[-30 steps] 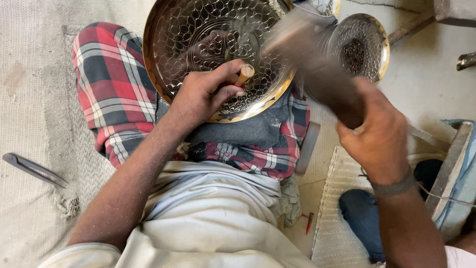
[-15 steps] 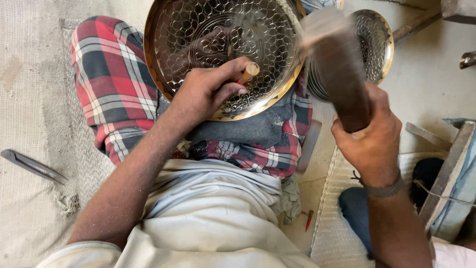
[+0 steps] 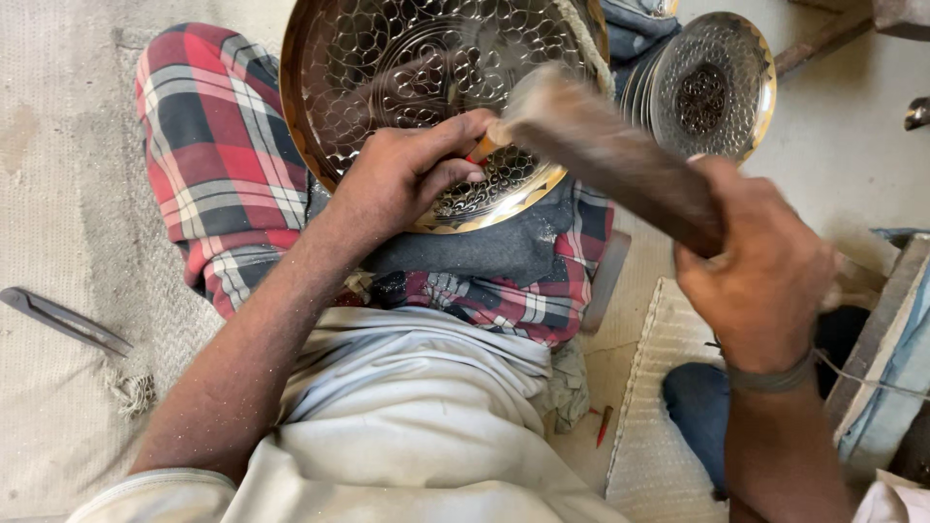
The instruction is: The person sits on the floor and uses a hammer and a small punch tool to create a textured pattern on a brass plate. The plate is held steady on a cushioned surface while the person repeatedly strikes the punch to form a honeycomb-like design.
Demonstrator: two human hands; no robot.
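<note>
Looking at the head view: left hand [image 3: 407, 174] pinches a small punch [image 3: 487, 145] upright on the embossed brass plate [image 3: 329, 87], upper centre. Right hand [image 3: 765, 271] grips the wooden mallet [image 3: 610, 155], axis running lower-right to upper-left, head touching the punch top.

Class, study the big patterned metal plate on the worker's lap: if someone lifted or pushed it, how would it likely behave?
The plate looks like thin, rigid metal, so it would probably stay stiff rather than flop. Its shiny surface suggests it could slip in the fingers. Resting tilted on cloth, steadied only by the left hand, it might slide or tip if pushed.
</note>
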